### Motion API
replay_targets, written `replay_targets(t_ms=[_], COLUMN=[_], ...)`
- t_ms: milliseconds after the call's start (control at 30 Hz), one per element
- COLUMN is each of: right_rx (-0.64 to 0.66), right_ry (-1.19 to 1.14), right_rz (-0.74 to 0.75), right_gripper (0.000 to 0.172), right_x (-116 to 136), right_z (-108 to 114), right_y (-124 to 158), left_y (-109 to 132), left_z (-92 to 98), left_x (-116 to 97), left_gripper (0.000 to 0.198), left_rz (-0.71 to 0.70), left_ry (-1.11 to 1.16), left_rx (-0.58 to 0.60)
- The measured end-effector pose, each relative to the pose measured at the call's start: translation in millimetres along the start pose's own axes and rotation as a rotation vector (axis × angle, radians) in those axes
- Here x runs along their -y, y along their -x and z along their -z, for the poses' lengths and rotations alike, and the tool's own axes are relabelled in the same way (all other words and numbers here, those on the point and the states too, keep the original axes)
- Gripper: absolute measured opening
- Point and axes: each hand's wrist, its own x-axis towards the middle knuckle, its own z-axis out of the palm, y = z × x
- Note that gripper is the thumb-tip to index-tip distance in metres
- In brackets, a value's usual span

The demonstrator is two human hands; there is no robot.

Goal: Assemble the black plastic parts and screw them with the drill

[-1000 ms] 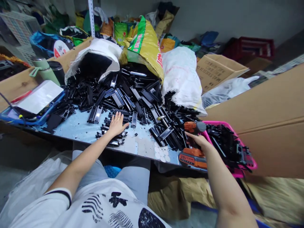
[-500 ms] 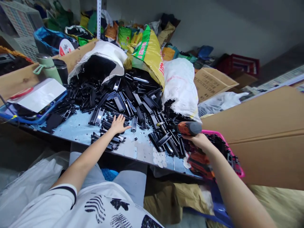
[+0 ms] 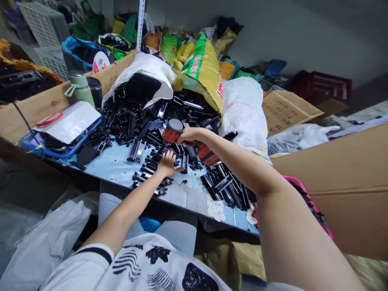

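Observation:
My right hand (image 3: 191,135) is wrapped round the grip of an orange and black cordless drill (image 3: 171,130), held above the black parts. The drill's battery base (image 3: 207,155) shows below my forearm; its tip is hidden. Just in front of me, my left hand (image 3: 167,163) lies palm down with fingers spread on a row of black plastic parts (image 3: 150,169). The drill is just beyond its fingertips. A small black piece (image 3: 183,182) lies on the blue table top (image 3: 104,161) near my left thumb. More long black parts (image 3: 224,186) lie to the right.
Behind the parts pile lie an open white sack (image 3: 151,66), a yellow-green sack (image 3: 203,68) and another white sack (image 3: 242,105). At left are a blue tray (image 3: 63,151) with papers and a green flask (image 3: 81,87). A pink basket (image 3: 295,180) and cardboard (image 3: 333,173) flank the right.
My right hand has carried the drill from the right side leftward to just beyond my left hand. My left hand stays on the row of parts. The view has shifted slightly.

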Motion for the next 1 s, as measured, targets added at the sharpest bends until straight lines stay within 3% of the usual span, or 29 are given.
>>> replay_targets(t_ms=[67, 200, 533, 700, 833, 1000], right_rx=[0.062, 0.069, 0.154, 0.183, 0.123, 0.139], right_ry=[0.114, 0.269, 0.215, 0.287, 0.313, 0.289], right_rz=[-0.058, -0.035, 0.094, 0.108, 0.106, 0.165], right_gripper=[0.020, 0.019, 0.018, 0.015, 0.018, 0.016], right_x=[15, 27, 35, 50, 55, 60], right_z=[4, 5, -7, -20, -26, -30], right_y=[-13, -23, 5, 6, 25, 43], left_y=[0, -2, -2, 0, 40, 101], left_z=[-1.8, -4.6, -4.7, 4.6, 11.9, 8.7], left_x=[0, 1, 3, 1, 2, 6], left_gripper=[0.094, 0.098, 0.094, 0.094, 0.094, 0.094], left_rz=[0.010, 0.017, -0.007, -0.015, -0.035, -0.021], left_ry=[0.016, 0.035, 0.042, 0.057, 0.057, 0.043], left_rx=[0.015, 0.045, -0.043, 0.022, 0.091, 0.015])
